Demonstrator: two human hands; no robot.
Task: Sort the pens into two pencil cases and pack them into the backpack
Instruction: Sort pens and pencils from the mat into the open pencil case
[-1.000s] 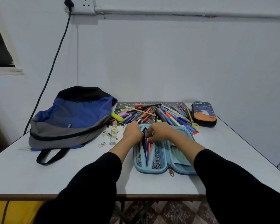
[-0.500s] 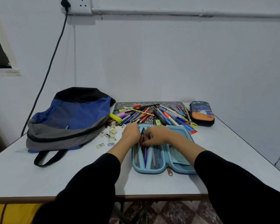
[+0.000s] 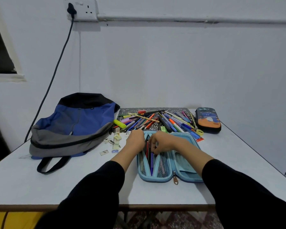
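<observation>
Right hand (image 3: 162,142) hangs over the far half of the open blue case (image 3: 186,167), its fingers curled down and pinching at the pens (image 3: 151,164) stowed in the middle pocket. Left hand (image 3: 135,140) sits just beside it at the case's far left rim, knuckles up, fingers bent under and hidden (whether they grip anything I cannot tell). The case lies flat on the table (image 3: 40,179), its long axis running away from the person and its zip pull (image 3: 175,180) at the near end. The pens inside lie lengthwise along it, near ends towards the zip pull, far ends under the right hand's fingers. Left of the hands, a few erasers (image 3: 117,137) and paper scraps are scattered. Just beyond the hands, loose pens (image 3: 155,120) sprawl on a patterned mat (image 3: 175,109), crossing and fanned at many angles. A second case (image 3: 207,120), closed, lies right of them, pointing near to far. Far left, the backpack (image 3: 73,124) lies flat, a strap trailing nearward.
</observation>
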